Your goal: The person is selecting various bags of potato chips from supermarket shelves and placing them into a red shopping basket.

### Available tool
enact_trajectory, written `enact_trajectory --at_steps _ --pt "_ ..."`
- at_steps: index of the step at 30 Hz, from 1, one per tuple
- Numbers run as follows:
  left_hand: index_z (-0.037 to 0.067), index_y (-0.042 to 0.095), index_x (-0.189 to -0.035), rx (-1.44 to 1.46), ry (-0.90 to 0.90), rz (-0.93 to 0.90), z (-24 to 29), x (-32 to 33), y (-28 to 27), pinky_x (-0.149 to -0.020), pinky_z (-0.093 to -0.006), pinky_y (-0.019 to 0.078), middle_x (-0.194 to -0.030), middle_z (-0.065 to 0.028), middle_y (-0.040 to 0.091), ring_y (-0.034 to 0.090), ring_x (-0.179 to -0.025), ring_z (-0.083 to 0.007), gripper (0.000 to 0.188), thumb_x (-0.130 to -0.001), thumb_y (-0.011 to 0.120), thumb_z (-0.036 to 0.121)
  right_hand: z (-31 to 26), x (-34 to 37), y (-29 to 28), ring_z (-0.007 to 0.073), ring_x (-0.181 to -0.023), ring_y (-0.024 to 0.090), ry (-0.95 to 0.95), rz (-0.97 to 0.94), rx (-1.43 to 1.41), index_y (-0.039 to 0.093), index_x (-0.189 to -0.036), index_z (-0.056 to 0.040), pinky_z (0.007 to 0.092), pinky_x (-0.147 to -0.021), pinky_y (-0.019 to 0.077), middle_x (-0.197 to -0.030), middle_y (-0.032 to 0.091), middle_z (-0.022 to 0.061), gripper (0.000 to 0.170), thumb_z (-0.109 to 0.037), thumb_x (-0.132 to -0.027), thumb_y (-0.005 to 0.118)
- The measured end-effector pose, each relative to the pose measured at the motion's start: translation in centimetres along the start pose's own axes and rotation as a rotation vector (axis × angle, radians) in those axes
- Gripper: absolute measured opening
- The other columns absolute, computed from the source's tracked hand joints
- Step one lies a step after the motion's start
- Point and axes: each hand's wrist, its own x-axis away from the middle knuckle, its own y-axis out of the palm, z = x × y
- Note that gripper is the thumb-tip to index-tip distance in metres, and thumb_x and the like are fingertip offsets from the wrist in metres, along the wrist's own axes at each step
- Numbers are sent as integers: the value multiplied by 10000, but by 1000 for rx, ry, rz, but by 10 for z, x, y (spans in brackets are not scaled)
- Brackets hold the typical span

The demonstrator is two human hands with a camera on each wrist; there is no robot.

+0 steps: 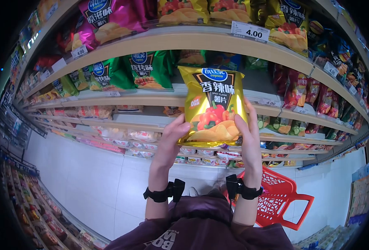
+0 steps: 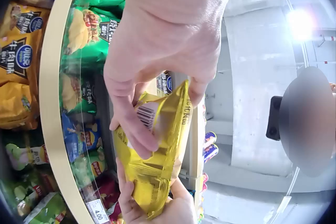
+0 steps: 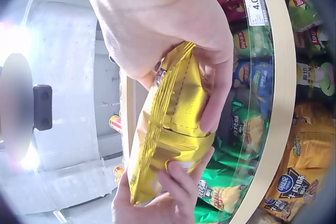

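A shiny yellow chip bag (image 1: 215, 108) with red peppers on its front is held upright before the shelves. The left hand (image 1: 172, 135) grips its lower left side, thumb on the front; the right hand (image 1: 248, 133) grips the right side the same way. From the left wrist view, the left hand (image 2: 157, 61) has its fingers spread over the back of the bag (image 2: 157, 145), near a barcode. In the right wrist view the right hand (image 3: 178, 29) curls round the bag (image 3: 178, 113), its fingers on the back.
Behind the bag are curved shelves (image 1: 163, 100) with green bags (image 1: 149, 71) at left and red packets (image 1: 296, 87) at right. More yellow bags (image 1: 286, 25) stand on the upper shelf. A red basket (image 1: 290, 196) sits on the floor at the person's right.
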Motion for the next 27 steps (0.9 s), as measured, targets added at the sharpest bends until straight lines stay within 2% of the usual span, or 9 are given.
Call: enact_trajectory --at_steps 3,4,12,14,17,18,21,23,27 --pt "-23 451 -1292 -246 1 -7 4 6 2 -923 -290 451 -1196 -102 591 585 -1058 -163 565 -825 690 187 -4 4 2 214 -1184 495 -176 -136 96 216 -1451 -41 323 -962 428 -1340 450 184 704 -72 -875 619" --pt "-4 509 -1207 -271 -54 53 5 5 2 -872 -287 489 -1139 -95 617 604 -1002 -147 579 -711 795 80 -4 5 1 221 -1196 491 -155 -187 88 202 -1454 -50 329 -959 441 -1335 463 186 752 -40 -848 647" --pt "-11 530 -1147 -513 108 -38 7 8 -10 -804 -277 525 -1037 -81 659 638 -919 -139 581 -686 840 158 -3 9 1 219 -1185 506 -154 -283 102 235 -1428 -27 333 -956 445 -1311 494 176 740 -75 -836 678" --pt "-13 515 -1155 -483 155 -11 2 9 -11 -802 -278 525 -1044 -87 652 638 -920 -141 586 -693 835 151 -6 11 6 228 -1186 509 -107 -265 56 270 -1411 -18 344 -960 440 -1306 499 177 724 -81 -825 690" --pt "-15 487 -1168 -466 223 97 -2 6 -5 -800 -277 525 -1054 -96 641 635 -928 -146 582 -712 818 132 1 7 11 256 -1161 528 -400 -118 538 366 -1365 -12 373 -958 434 -1286 515 174 670 -87 -797 713" --pt "-16 478 -1173 -466 245 144 -3 4 -3 -799 -277 525 -1057 -98 637 633 -932 -148 580 -720 811 125 1 8 15 314 -1154 518 -480 -47 618 443 -1317 -14 398 -956 425 -1294 498 183 634 -100 -761 736" --pt "-19 461 -1174 -355 288 286 -10 -2 6 -792 -275 528 -1060 -100 629 631 -939 -150 556 -739 789 92 10 9 26 328 -1210 481 -675 1 797 430 -1330 -22 410 -1003 389 -1340 462 194 658 -112 -750 727" --pt "-19 427 -1240 -365 257 254 -9 1 10 -835 -279 500 -1109 -111 614 600 -994 -147 559 -793 738 105 8 12 33 385 -1227 440 -650 -81 884 387 -1369 -24 423 -1024 355 -1377 409 226 673 -174 -791 697" --pt "-28 456 -1288 -279 357 149 -12 1 9 -856 -272 465 -1184 -137 578 541 -1081 -146 435 -932 565 197 21 12 32 334 -1250 425 -411 -98 712 324 -1399 0 408 -1031 342 -1383 401 229 648 -344 -904 562"
